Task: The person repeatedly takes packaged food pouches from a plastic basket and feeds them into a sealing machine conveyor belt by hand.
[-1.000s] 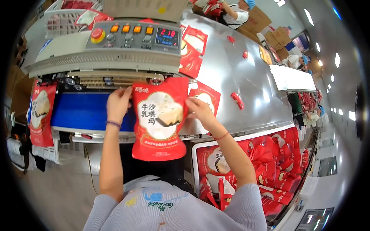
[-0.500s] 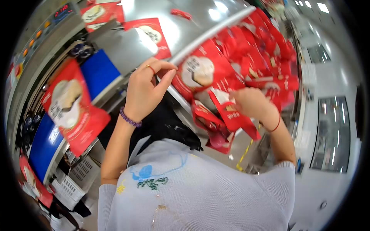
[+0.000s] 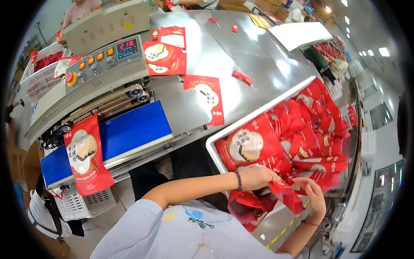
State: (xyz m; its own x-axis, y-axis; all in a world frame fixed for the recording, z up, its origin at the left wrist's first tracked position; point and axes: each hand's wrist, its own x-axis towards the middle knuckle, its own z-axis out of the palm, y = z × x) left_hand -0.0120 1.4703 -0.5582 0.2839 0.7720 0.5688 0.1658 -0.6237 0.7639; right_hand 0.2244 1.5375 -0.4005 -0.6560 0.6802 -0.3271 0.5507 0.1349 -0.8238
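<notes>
Two hands, one red bag (image 3: 288,199) between them, over the near edge of a white bin (image 3: 284,96). Left hand (image 3: 258,177) has its fingers clamped on the bag's upper part. Right hand (image 3: 314,199) has bent fingers at the edge of the same bag (can't tell whether they actually pinch it). One purple bracelet (image 3: 239,180) on the left wrist, one red string (image 3: 310,223) on the right.

Bin: one, piled with printed bags, overlapping too much for a count. One large bag (image 3: 246,144) lies face up at its left corner.

Left side: one machine (image 3: 86,96), display (image 3: 127,45) reading 218, four orange buttons (image 3: 100,56), one red knob (image 3: 71,78). One blue belt (image 3: 136,127) in front of it. One upright pouch (image 3: 84,155) lies against the belt, printed side showing, bottom end past the near edge.

Table (image 3: 215,52): one metal top. One flat bag (image 3: 208,98) by itself near the front; an overlapping group (image 3: 166,56) further back, at least two. Four small red packets (image 3: 241,77): three spread out, one next to the group.

One white crate (image 3: 77,207) below the belt, one white basket (image 3: 41,84) behind the machine.
</notes>
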